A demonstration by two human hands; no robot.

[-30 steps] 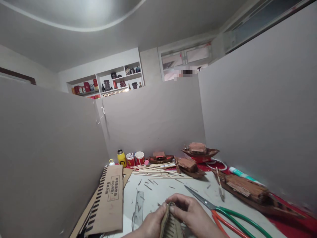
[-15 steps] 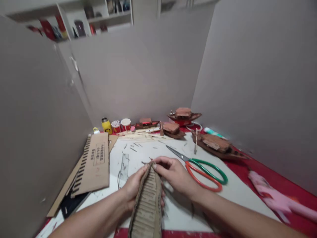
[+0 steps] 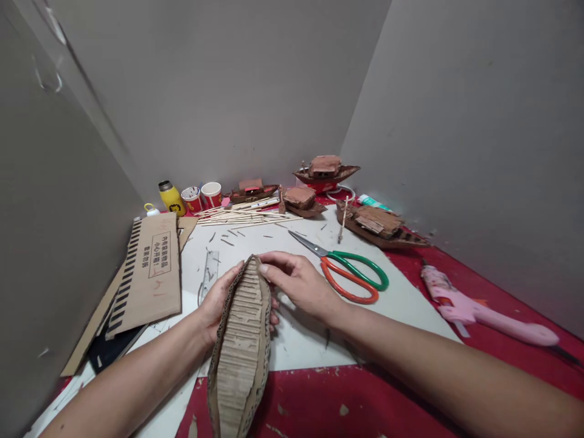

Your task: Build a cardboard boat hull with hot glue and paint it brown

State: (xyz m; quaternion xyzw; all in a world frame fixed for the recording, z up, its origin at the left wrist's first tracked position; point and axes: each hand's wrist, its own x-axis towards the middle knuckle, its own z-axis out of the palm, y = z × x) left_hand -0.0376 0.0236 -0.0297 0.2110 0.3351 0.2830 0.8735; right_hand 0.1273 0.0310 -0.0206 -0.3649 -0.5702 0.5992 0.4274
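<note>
A long cardboard boat hull [image 3: 241,340] with a ridged inside points away from me, its narrow tip at the far end. My left hand [image 3: 219,304] supports it along the left side and from beneath, fingertips showing past the right edge. The thumb and forefinger of my right hand [image 3: 296,280] pinch the right edge near the tip. Scissors [image 3: 347,271] with green and orange handles lie just right of my right hand. Left of my left hand is a clear ruler [image 3: 210,271] among small dark scraps.
Brown model boats [image 3: 378,225] stand at the back and right. A pink glue gun [image 3: 483,313] lies at the right. Printed cardboard [image 3: 155,274] is at the left, with thin sticks [image 3: 246,214], paper cups [image 3: 211,194] and a yellow bottle [image 3: 172,198] behind.
The view has tilted down and shifted, so the table things appear higher and further left. More of the hull shows. Both hands keep hold of it near the tip.
</note>
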